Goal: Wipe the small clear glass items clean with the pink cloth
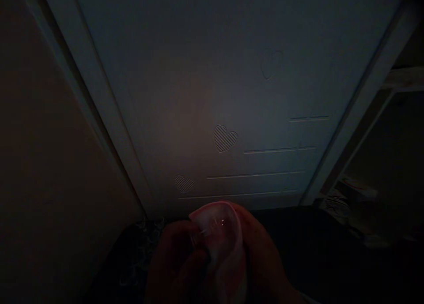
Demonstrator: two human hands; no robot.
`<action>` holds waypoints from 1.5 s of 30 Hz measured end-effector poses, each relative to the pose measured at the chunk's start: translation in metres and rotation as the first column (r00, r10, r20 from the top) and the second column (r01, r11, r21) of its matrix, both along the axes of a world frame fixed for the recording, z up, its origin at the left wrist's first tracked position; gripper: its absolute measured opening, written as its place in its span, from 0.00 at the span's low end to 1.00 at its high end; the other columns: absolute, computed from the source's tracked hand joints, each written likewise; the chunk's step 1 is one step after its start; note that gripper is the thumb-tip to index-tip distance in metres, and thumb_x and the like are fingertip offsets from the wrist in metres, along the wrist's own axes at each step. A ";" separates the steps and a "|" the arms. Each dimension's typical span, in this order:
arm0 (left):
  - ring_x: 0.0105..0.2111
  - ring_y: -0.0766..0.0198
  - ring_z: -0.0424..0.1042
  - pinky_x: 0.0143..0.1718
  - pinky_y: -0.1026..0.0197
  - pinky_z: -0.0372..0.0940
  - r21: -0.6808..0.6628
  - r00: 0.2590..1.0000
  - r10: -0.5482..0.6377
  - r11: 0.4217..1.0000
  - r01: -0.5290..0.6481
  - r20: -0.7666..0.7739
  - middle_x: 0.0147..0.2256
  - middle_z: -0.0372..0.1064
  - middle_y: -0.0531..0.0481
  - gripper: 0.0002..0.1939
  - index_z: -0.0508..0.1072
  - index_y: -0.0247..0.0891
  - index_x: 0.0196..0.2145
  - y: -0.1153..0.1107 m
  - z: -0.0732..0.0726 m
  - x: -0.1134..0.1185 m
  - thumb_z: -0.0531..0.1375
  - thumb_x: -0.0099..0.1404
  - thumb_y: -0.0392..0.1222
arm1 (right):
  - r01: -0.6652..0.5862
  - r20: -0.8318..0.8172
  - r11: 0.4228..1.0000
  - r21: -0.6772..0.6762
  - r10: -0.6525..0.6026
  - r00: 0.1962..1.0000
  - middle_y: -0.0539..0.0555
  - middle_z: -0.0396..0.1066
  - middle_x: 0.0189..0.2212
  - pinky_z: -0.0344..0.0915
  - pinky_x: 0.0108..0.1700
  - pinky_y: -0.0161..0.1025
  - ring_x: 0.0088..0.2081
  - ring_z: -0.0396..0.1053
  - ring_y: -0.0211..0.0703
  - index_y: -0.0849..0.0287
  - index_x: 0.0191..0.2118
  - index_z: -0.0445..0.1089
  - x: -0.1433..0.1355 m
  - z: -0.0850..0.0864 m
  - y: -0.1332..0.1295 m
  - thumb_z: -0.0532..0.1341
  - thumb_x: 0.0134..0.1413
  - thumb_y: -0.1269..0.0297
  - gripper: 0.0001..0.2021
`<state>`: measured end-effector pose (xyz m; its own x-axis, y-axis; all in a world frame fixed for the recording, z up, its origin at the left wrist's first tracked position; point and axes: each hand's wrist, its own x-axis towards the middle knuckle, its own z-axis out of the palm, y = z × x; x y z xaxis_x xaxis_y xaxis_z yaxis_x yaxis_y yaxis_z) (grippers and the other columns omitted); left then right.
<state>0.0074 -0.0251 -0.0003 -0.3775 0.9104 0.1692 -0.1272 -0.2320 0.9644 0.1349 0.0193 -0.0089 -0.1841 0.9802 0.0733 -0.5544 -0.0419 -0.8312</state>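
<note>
Cupping the pink-and-white object (225,251) from its right side, my right hand (261,251) lies bent along its curved wall, closed against it; the fingers are mostly behind it. My left hand (179,255) is at the other side, with fingers and thumb curled toward the left part of the rim. It is too dark for me to tell whether those fingertips are pinching the rim or only resting near it. The object is between my two hands, held up just in front of the bottom edge of a pale panel (185,92), left of that edge's right corner. Its rounded upper rim is pink, and small bright glints show on the glossy, whitish inside.

Grooves mark the panel: a striped heart (225,138) near its middle, a smaller striped heart (184,184) toward its bottom left corner, and a faint heart outline (270,65) higher up on the right. Four horizontal line grooves (255,176) are stacked toward the bottom right corner, the lower ones reaching farther left. Raised pale strips run down the panel's left and right edges.

Beyond the left strip is a plain, brownish wall (49,163). Below the panel, dark fabric (139,251) with pale curved marks shows left of my left hand. Past the panel's bottom right corner is a jumble of light items (354,207), too dim for me to make out.
</note>
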 end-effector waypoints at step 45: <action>0.38 0.58 0.72 0.43 0.58 0.70 0.203 0.801 0.180 0.976 -0.075 -0.570 0.38 0.72 0.53 0.05 0.83 0.55 0.34 0.005 0.001 -0.026 0.66 0.61 0.48 | -0.240 0.422 0.947 0.213 0.132 0.897 0.54 0.73 0.39 0.66 0.45 0.42 0.43 0.70 0.48 0.54 0.49 0.74 0.004 -0.004 -0.007 0.53 0.62 0.35 0.28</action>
<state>-0.0186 -0.0199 0.0007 -0.2703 0.8008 0.5344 0.4876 -0.3648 0.7932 0.1385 0.0126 -0.0134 -0.4271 0.8827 0.1960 -0.1785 0.1302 -0.9753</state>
